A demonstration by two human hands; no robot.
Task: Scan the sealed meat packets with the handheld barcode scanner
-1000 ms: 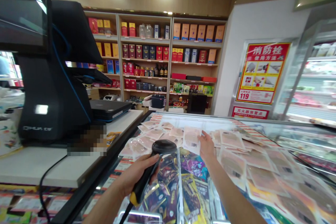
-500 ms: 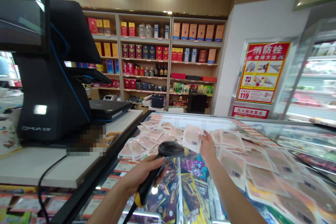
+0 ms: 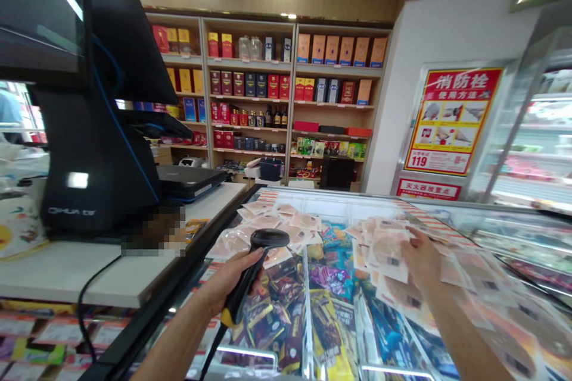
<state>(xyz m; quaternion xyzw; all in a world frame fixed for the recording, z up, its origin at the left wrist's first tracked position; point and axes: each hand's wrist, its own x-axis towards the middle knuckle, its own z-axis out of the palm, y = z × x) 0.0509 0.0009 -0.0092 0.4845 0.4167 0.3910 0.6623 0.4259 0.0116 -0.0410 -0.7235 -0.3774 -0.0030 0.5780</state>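
1. Left hand (image 3: 223,281) is closed around the handle of a black scanner (image 3: 245,278), which has a yellow part near its lower end. The handle stands tilted, with the head at the top, and a black cable (image 3: 213,348) goes down from the bottom.

2. Right hand (image 3: 422,262) has its thumb and fingers pinched on the right edge of a clear flat packet (image 3: 386,247). A small dark label is seen near the lower part of this packet.

3. The held packet is in front of a right group of similar packets (image 3: 485,277), and it covers some of them. Whether it touches them, I cannot tell. The scanner is well apart from it, on its left side.

4. Near the scanner head is a left group of similar packets (image 3: 304,220), which partly overlap one another.

5. Between and below both groups, colourful wrapped goods are seen in a display case (image 3: 180,274). A white divider (image 3: 308,309) runs between dark brown wrappers (image 3: 272,303) and a yellow bag (image 3: 324,333); blue bags (image 3: 386,330) are more to the right.

6. On the left, a black cash register (image 3: 98,161) stands on a white counter (image 3: 67,274).

7. Behind, shelves (image 3: 293,83) carry many boxes, and a red and yellow sign (image 3: 451,119) is on the wall.
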